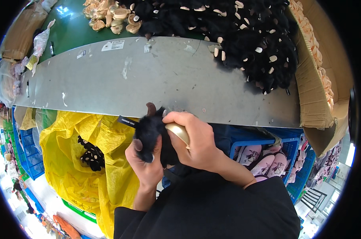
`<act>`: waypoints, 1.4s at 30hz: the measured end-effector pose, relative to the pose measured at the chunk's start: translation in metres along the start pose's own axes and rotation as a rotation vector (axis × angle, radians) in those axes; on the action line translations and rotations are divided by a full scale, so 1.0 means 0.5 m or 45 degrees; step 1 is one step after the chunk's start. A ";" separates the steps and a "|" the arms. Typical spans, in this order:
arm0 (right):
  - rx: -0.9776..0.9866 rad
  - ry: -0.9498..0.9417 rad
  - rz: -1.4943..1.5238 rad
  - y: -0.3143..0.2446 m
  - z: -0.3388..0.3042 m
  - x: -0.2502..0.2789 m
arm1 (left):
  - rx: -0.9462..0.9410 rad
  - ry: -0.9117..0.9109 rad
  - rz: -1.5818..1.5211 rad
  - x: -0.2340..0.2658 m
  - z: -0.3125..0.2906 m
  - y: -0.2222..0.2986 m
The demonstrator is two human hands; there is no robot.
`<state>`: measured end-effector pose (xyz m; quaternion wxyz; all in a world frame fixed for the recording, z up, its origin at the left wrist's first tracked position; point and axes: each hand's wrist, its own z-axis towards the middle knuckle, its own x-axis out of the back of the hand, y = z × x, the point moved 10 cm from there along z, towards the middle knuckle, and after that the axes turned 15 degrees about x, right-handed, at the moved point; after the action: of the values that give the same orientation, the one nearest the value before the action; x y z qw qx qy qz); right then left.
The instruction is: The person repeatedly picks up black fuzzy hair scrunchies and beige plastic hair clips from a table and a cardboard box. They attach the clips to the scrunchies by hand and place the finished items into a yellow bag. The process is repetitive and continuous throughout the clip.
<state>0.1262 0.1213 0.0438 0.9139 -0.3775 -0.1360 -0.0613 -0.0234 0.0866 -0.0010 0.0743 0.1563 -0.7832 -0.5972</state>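
Observation:
A black furry plush piece with brown ear-like tabs sits in my left hand, the thumb pressed along its side. From its upper left sticks out a dark ribbon tag with pale print. My right hand is closed round a smooth, curved gold piece, its index finger reaching to the plush's right edge. Whether the gold piece touches the plush is hidden by the fingers. Both hands are just in front of the near edge of the grey metal tabletop.
Black furry pieces with pale parts heap at the far right, beside a cardboard box. Gold and beige shells lie farther left. Below the table, a yellow bag hangs at left and blue crates with pink printed items stand at right.

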 end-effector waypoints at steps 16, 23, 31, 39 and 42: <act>0.172 -0.294 0.089 0.019 0.011 -0.043 | -0.006 -0.347 0.078 0.005 0.003 -0.041; -0.293 -0.037 0.605 0.065 -0.002 -0.026 | 0.455 -0.228 -0.528 -0.007 0.017 -0.065; -0.280 0.223 0.553 0.058 0.008 -0.007 | 0.646 -0.703 -0.882 -0.065 -0.011 -0.088; -0.340 0.153 0.376 0.112 -0.016 -0.017 | 0.575 -0.775 -0.813 -0.071 0.006 -0.094; -0.291 0.120 0.302 0.109 -0.024 -0.020 | 0.457 -0.784 -0.532 -0.059 0.011 -0.077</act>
<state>0.1306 0.1513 -0.0041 0.8711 -0.4892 -0.0396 0.0142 0.0087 0.0922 -0.0371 -0.3148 0.1365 -0.8118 -0.4724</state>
